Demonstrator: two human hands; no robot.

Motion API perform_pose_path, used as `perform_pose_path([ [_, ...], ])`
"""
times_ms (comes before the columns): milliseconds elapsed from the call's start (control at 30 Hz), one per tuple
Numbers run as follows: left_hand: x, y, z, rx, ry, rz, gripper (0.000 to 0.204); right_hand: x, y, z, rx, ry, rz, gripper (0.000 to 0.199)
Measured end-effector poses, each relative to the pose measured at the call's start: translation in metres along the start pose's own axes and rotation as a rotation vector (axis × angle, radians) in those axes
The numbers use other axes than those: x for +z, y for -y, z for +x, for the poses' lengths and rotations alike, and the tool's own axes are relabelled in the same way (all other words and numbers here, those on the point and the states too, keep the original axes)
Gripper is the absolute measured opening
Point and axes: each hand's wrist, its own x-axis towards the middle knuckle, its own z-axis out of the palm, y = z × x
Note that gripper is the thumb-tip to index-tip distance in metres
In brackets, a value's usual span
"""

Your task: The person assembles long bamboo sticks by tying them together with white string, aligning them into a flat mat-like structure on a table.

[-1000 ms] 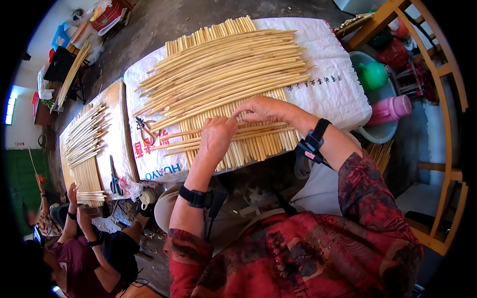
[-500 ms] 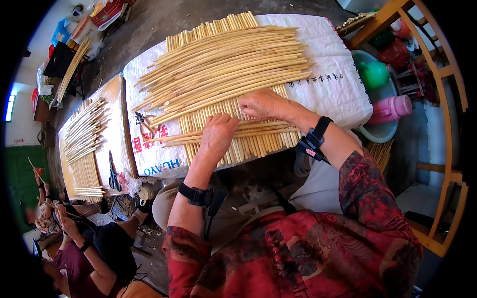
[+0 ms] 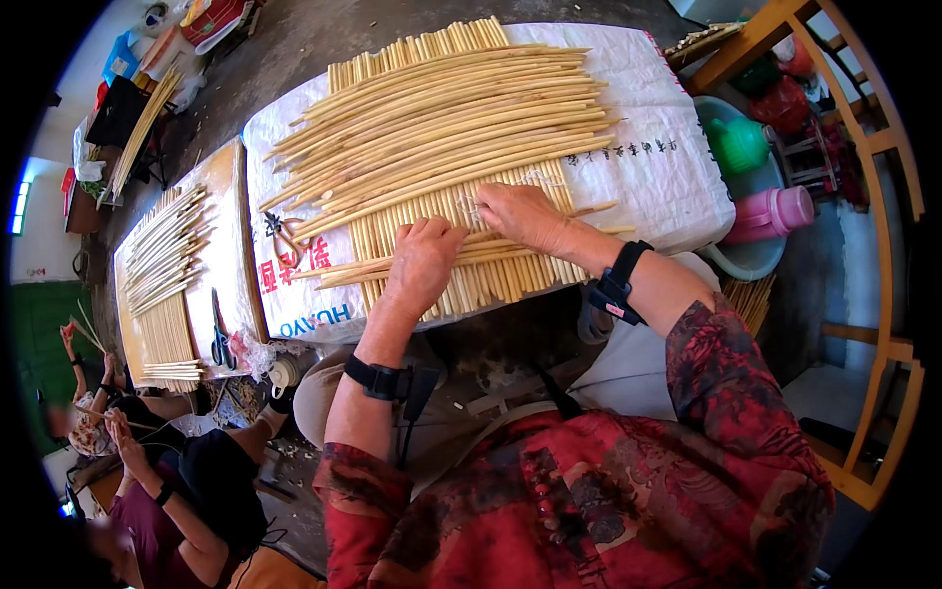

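A row of pale straw-coloured stalks lies side by side on a white woven sack that covers the table, with more long stalks laid crosswise over its far part. Several loose stalks cross the near part. My left hand rests on these near stalks, fingers curled down and closed; its fingertips are hidden. Just to the right, my right hand is closed in a pinch over the row. Thin white string shows at its fingertips and again beyond the hand.
Brown-handled scissors lie left of the stalks. A second table on the left bears another stalk row and black scissors. Two people sit at lower left. At right stand a basin with a pink flask and a wooden frame.
My right hand has shifted slightly right and nearer, and white string shows more plainly by its fingers. The near stalks have spread and slid a little; my left hand has moved slightly left.
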Motion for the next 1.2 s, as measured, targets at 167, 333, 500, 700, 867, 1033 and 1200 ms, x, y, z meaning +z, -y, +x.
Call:
perform_pose_path([
  [167, 0.012, -0.009, -0.004, -0.056, -0.092, 0.161, 0.039, 0.005, 0.0, -0.002, -0.03, -0.071, 0.006, 0.016],
  [333, 0.026, -0.031, -0.017, -0.112, -0.02, 0.154, 0.062, 0.005, -0.001, 0.001, -0.009, -0.053, -0.081, 0.015],
  [500, 0.031, -0.046, -0.026, -0.183, 0.003, 0.145, 0.072, 0.01, 0.002, -0.003, -0.118, -0.06, -0.062, 0.014],
  [700, 0.03, -0.051, -0.033, -0.172, 0.032, 0.098, 0.07, 0.003, 0.01, -0.003, -0.265, -0.051, -0.21, 0.012],
  [867, 0.028, -0.048, -0.041, -0.175, 0.041, 0.129, 0.069, 0.002, 0.021, 0.0, -0.336, -0.063, -0.222, 0.012],
  [1033, 0.025, -0.045, -0.046, -0.152, 0.057, 0.068, 0.071, 0.004, 0.018, -0.005, -0.283, -0.058, -0.127, 0.013],
  [1200, 0.025, -0.048, -0.048, -0.148, 0.035, 0.095, 0.069, 0.012, 0.01, -0.012, -0.247, -0.104, -0.079, 0.013],
])
